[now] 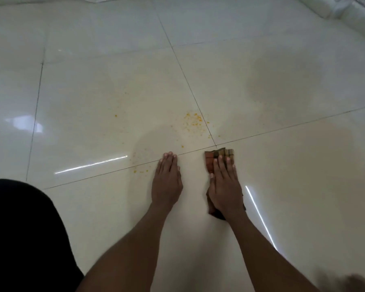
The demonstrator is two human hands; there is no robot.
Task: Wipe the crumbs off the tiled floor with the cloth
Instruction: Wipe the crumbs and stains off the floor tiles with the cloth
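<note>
Cloth [219, 157] lies lengthwise under flat right hand [226, 186], pointing forward.

Home interior, prob.: glossy cream tiled floor [261, 175] w/ grout lines.

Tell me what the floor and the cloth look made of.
Floor: likely glazed ceramic or polished stone tile, cream; mirror-like light streaks and thin dark grout lines show it. Cloth: seemingly woven fabric, matte, checked brown and orange, creased.
</note>
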